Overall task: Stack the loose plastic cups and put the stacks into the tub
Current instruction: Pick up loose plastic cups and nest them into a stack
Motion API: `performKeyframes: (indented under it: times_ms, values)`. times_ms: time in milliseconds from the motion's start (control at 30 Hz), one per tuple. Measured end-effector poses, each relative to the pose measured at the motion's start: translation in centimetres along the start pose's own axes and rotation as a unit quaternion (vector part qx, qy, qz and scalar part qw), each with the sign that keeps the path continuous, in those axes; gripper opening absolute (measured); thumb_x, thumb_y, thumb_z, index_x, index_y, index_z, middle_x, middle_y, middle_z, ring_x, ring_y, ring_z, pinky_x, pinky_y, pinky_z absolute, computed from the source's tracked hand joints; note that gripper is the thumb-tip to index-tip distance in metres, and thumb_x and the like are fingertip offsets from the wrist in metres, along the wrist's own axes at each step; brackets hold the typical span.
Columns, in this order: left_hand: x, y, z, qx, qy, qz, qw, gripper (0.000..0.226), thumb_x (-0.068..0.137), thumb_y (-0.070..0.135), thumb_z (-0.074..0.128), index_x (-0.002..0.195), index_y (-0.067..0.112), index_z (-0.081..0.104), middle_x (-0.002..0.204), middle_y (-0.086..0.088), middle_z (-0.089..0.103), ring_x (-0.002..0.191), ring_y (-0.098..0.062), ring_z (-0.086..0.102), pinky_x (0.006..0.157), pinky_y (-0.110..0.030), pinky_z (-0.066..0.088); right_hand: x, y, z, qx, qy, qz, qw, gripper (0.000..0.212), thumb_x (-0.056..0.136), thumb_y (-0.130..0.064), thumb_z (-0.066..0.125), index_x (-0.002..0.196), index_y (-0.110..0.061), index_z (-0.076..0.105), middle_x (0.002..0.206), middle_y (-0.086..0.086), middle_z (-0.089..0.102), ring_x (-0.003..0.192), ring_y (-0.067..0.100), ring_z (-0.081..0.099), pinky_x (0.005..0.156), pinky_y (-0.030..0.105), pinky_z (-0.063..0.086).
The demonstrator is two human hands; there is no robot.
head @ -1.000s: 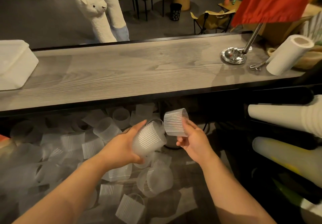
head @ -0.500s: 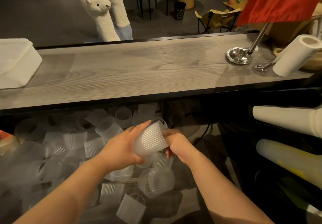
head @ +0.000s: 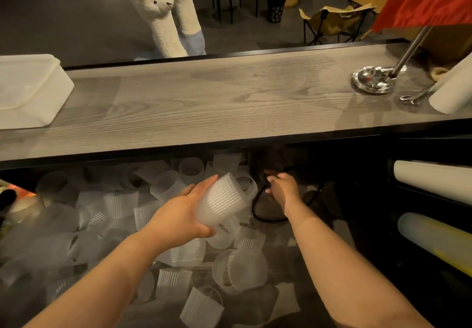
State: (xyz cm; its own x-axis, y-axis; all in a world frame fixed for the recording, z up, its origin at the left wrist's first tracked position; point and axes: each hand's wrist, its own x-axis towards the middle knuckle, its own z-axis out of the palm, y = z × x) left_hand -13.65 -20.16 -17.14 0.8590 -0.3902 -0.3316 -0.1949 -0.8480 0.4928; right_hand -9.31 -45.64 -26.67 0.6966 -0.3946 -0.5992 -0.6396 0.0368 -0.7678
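My left hand [head: 178, 219] grips a short stack of ribbed, frosted plastic cups [head: 224, 200], tilted with its mouth up and to the right. My right hand [head: 282, 187] reaches forward past the stack toward the dark space under the counter, fingers loosely extended and holding nothing. Several loose cups [head: 240, 270] lie scattered on the floor below both hands. The white plastic tub [head: 35, 92] sits on the wooden counter at the far left.
A long grey wooden counter [head: 217, 103] runs across the view above the cups. On its right end stand a metal dish [head: 373, 80], scissors [head: 411, 97] and a paper towel roll [head: 454, 90]. A black cable [head: 258, 205] loops on the floor. Rolled tubes [head: 434, 179] lie at right.
My right hand pushed its cup into the cup held by my left hand, then let go and moved forward and right. My left hand kept hold of the stack.
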Motion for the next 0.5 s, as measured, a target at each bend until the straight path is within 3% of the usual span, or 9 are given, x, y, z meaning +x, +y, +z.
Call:
performKeyframes:
  times_ms: [100,200,333,400,500]
  values:
    - [-0.1,-0.4,-0.1,0.004,-0.007,-0.005,1.000,0.120,0.062,0.046,0.084,0.142,0.067,-0.003,0.142,0.020,0.037,0.105,-0.009,0.056,0.087,-0.028,0.053,1.3,-0.6,0.7,0.000,-0.023,0.052,0.998,0.030,0.097,-0.011,0.053,0.126,-0.003,0.053,0.088,0.009,0.059,0.059,0.015,0.059,0.049,0.025,0.049]
    - [-0.3,-0.8,-0.3,0.008,-0.009,-0.007,1.000,0.119,0.063,0.046,0.084,0.144,0.064,-0.002,0.141,0.020,0.038,0.106,-0.008,0.055,0.087,-0.027,0.053,1.8,-0.7,1.4,0.046,-0.032,0.061,0.997,0.026,0.099,-0.007,0.049,0.124,-0.008,0.056,0.103,0.010,0.058,0.062,0.015,0.061,0.039,0.019,0.049]
    - [-0.6,-0.9,-0.5,0.007,-0.005,-0.008,1.000,0.117,0.063,0.045,0.083,0.145,0.062,0.001,0.140,0.015,0.041,0.104,-0.010,0.056,0.087,-0.030,0.055,1.1,0.7,0.9,0.080,0.013,0.000,0.997,0.008,0.096,0.000,0.052,0.097,-0.004,0.059,0.086,0.007,0.061,0.068,0.016,0.063,0.057,0.023,0.054]
    - [-0.8,-0.7,-0.4,0.013,-0.008,-0.002,1.000,0.118,0.063,0.044,0.083,0.145,0.062,0.001,0.141,0.014,0.041,0.103,-0.011,0.056,0.086,-0.030,0.054,0.1,1.6,0.1,0.024,0.073,-0.072,0.994,0.011,0.092,-0.001,0.058,0.099,0.005,0.064,0.086,0.013,0.066,0.077,0.021,0.064,0.072,0.032,0.055]
    - [-1.1,-0.2,0.0,0.019,-0.013,0.010,1.000,0.119,0.063,0.045,0.083,0.146,0.060,0.000,0.142,0.011,0.040,0.103,-0.012,0.055,0.086,-0.032,0.055,-3.1,2.3,-1.6,0.003,0.128,-0.171,0.977,0.016,0.091,-0.012,0.064,0.107,-0.009,0.068,0.099,0.003,0.066,0.094,0.016,0.061,0.084,0.028,0.048]
